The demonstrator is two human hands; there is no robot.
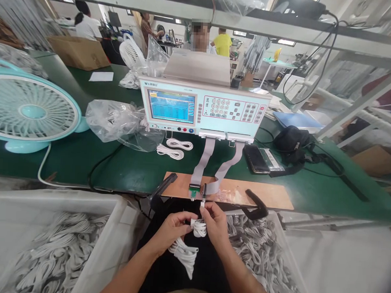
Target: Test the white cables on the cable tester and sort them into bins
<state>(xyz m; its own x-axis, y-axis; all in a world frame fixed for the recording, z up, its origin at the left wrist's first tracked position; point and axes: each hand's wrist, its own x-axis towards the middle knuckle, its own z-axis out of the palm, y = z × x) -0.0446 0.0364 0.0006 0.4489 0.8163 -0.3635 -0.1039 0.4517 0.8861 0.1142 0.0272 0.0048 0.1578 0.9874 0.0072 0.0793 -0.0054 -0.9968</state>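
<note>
My left hand (175,230) is closed, thumb and forefinger pinching one end of a coiled white cable (199,228). Below its palm hangs a second white cable bundle (186,255), apparently held by the curled fingers. My right hand (216,221) grips a white plug (202,204) at the small connector on the end of a grey ribbon cable (212,187); whether the plug is fully seated I cannot tell. Beside it, a green circuit board (193,193) ends another ribbon. Both ribbons run up to a tester (203,106) with a lit blue screen.
White bins (121,212) of coiled cables flank my lap. Black clamps (257,205) hold a wooden board (267,193) at the table edge. Two coiled cables (171,152) lie before the tester. A fan (33,109) stands left, a phone (256,159) right. People are beyond the table.
</note>
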